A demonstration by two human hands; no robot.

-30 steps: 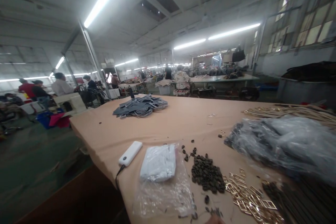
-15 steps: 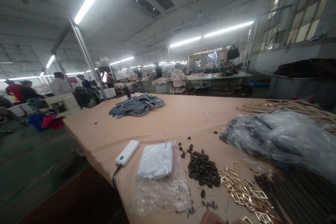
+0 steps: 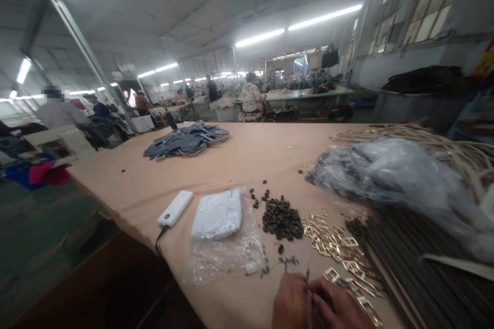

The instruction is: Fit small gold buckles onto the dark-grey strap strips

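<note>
Along the bottom edge of my feed, the left hand [image 3: 291, 302] and the right hand [image 3: 335, 306] come together at the near edge of the worktop [image 3: 116, 180]. I read both grips as closed on a thin dark metal piece [image 3: 307, 276] that sticks up between them, too small for me to name exactly. Just above the hands lie loose dark bits [image 3: 287, 262], then a heap of small dark fittings [image 3: 281, 219]. To the right, gold rectangular buckles [image 3: 332, 241] spread beside a bundle of dark strips [image 3: 401, 262] and a grey plastic-wrapped bundle [image 3: 386, 180]. Left of the heap sit a plastic bag with white contents [image 3: 217, 214] and a white power bank [image 3: 175, 208]. Farther up the worktop lies a stack of grey fabric pieces [image 3: 185, 141], and a co-worker in a floral top [image 3: 250, 98] sits beyond it.
</note>
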